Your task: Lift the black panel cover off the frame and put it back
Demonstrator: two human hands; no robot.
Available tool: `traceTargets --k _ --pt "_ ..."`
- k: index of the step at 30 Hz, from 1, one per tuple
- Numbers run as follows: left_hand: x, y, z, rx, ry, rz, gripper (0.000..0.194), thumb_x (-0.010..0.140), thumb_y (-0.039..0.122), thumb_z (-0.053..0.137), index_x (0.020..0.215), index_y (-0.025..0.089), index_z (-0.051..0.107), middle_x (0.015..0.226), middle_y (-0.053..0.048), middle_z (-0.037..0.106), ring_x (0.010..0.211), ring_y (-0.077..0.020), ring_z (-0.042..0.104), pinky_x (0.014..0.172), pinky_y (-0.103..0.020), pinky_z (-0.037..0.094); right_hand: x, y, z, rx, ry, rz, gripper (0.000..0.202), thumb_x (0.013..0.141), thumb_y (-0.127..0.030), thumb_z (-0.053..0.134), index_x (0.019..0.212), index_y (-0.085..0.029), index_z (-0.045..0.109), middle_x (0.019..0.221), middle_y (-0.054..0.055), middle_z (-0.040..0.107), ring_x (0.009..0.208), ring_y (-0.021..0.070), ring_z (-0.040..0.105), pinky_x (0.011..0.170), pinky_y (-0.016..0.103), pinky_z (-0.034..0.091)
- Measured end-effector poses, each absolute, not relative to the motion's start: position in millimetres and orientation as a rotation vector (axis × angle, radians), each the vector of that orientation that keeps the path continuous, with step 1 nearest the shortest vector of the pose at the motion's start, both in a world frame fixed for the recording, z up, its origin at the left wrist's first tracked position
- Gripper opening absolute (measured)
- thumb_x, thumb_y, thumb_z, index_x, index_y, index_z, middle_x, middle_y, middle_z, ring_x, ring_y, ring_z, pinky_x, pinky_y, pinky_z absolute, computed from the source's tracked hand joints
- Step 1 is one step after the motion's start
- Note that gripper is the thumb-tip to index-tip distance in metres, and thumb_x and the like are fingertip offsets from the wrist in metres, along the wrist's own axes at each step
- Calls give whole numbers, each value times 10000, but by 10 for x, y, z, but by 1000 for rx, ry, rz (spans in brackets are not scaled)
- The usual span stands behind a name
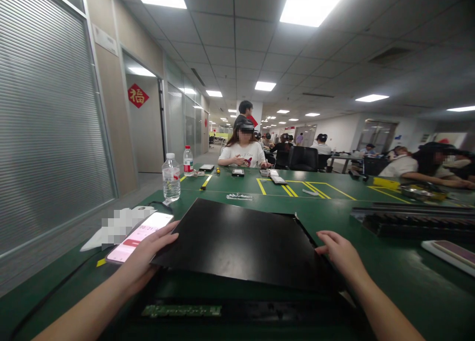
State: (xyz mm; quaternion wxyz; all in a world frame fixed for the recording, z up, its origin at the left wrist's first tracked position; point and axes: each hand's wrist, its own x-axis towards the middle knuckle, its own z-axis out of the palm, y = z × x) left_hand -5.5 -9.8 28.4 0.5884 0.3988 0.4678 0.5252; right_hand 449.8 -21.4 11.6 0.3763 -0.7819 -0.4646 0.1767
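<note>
A thin, flat black panel (241,242) lies tilted in front of me, its left side raised over a dark frame (282,310). My left hand (150,252) grips the panel's left edge, thumb on top and the other fingers partly hidden below. At the right edge, my right hand (343,254) has its fingers curled against the panel, pinching it by the side. Along the frame's near bar runs a narrow green circuit board (181,310). Most of the frame is hidden under the panel.
A lit phone (143,237) lies beside my left forearm, with a water bottle (171,177) behind it. Right of me are a long black slotted part (401,222) and another phone (454,252). A co-worker (243,150) sits across the green table (208,188).
</note>
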Motion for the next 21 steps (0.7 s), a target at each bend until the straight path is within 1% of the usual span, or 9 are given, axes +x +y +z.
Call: traceTargets --k 5,8,11,14,21 --pt "-46 -106 289 895 1053 1208 462 724 238 685 1181 254 623 1068 -32 734 913 -218 696 707 -254 542 4492 -218 136 -2040 -1249 414 456 755 -497 413 1033 -209 631 693 39 718 780 228 645 685 300 399" --pt "-28 -128 309 898 1016 1199 428 740 208 677 1163 255 635 1063 -23 736 904 -204 699 698 -233 540 4463 -243 159 -2072 -1270 379 434 764 -483 410 1026 -216 629 701 37 717 830 233 642 719 305 392" --pt "-3 -149 330 876 1047 1203 421 748 161 663 1161 239 635 1045 -32 742 883 -198 705 669 -221 543 4433 -265 185 -2108 -1291 359 416 773 -477 398 1019 -231 626 724 28 719 834 230 639 715 305 389" --pt "14 -153 330 866 1090 1222 426 747 147 659 1167 216 631 1014 -53 750 858 -204 712 648 -222 547 4423 -272 206 -2141 -1311 343 384 767 -457 411 990 -237 632 731 23 719 822 227 637 691 300 391" --pt "-14 -135 304 902 1074 1202 480 708 170 706 1178 212 622 1009 -62 750 879 -214 708 687 -235 550 4422 -289 235 -2173 -1375 316 314 734 -376 451 914 -241 671 737 14 722 764 209 634 648 286 396"
